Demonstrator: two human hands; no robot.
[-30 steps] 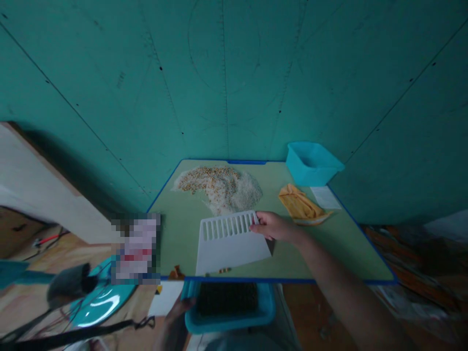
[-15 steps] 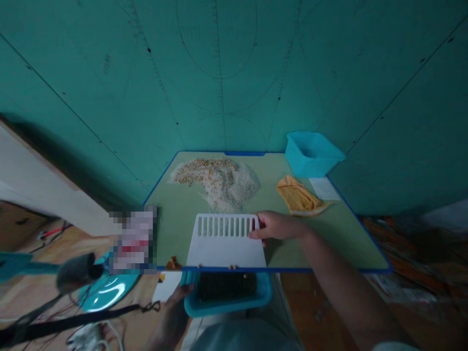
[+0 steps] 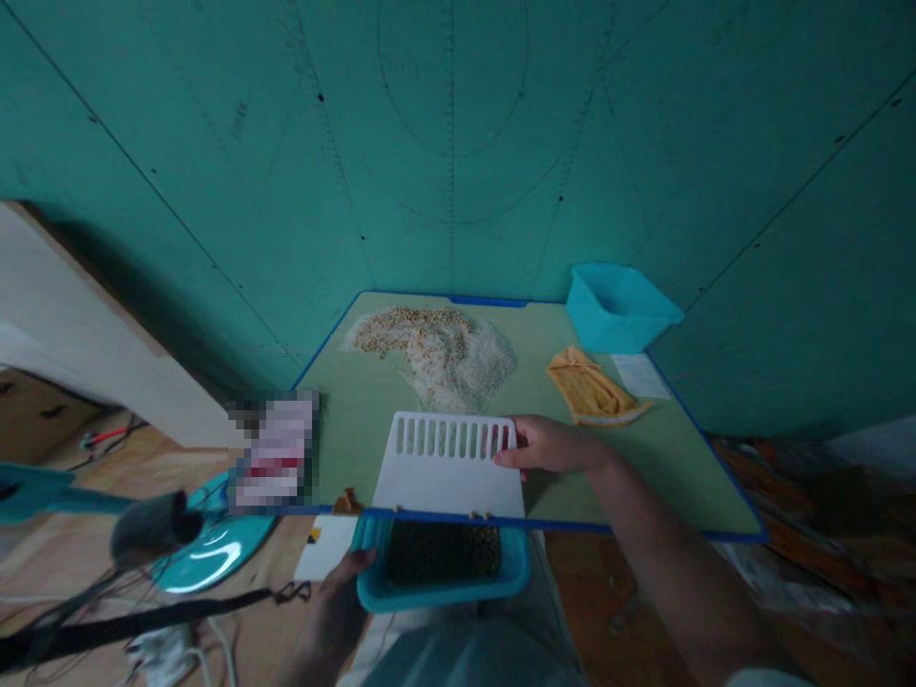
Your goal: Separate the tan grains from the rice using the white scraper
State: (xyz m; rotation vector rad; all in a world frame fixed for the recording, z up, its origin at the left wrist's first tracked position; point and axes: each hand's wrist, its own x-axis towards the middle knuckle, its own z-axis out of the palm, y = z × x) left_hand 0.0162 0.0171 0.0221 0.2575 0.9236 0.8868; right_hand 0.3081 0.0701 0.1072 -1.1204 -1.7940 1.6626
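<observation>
My right hand [image 3: 548, 445] grips the right edge of a white slotted plastic board [image 3: 447, 484], thumb on top. The board slopes down to the table's front edge, where a few light kernels rest at its lower rim. Below that edge, my left hand [image 3: 342, 589] holds the left side of a blue plastic basin [image 3: 444, 603], its thumb over the rim. Dark grainy contents fill the basin's bottom. Behind the board, a spread pile of pale grains and yellow-brown kernels [image 3: 444, 353] lies on the table.
A yellow cloth [image 3: 593, 391] and a white paper [image 3: 642, 376] lie on the green table [image 3: 343, 420] to the right. An empty-looking blue bin [image 3: 619, 305] stands at the back right corner. A blurred-out packet [image 3: 276, 458] sits at the left; a turquoise round base [image 3: 215, 558] is below.
The view has shifted slightly, so most things appear a little to the right. Kernels at the board's lower rim have moved slightly. Both hands keep their holds.
</observation>
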